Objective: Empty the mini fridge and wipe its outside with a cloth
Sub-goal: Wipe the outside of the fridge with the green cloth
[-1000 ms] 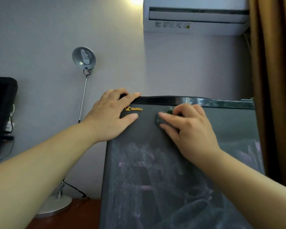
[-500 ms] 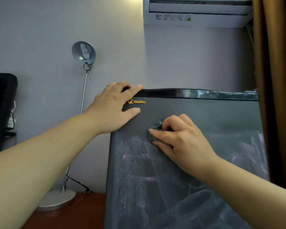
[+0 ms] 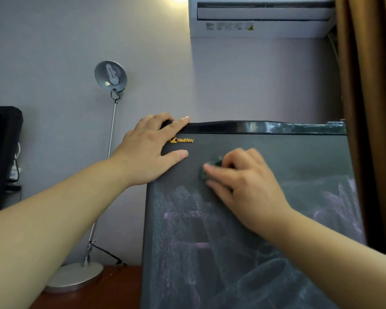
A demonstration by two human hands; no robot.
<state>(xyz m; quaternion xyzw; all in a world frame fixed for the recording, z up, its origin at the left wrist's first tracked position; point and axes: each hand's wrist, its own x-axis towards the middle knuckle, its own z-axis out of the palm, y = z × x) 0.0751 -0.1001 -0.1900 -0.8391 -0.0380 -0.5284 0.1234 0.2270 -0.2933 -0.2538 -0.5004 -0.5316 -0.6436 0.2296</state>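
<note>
Pressing cloth on fridge door — right hand grip clamped on it, left hand flat.

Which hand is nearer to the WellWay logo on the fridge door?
Left. The left hand rests on the top corner of the door, the logo between its thumb and forefinger. The right hand holds the cloth lower, to the logo's right.

The mini fridge door is matt dark grey with pale streaky smears; its top strip, at 12 o'clock, is glossy black. The desk lamp at 9 o'clock is satin metal; the blurred cloth looks soft and dark.
</note>
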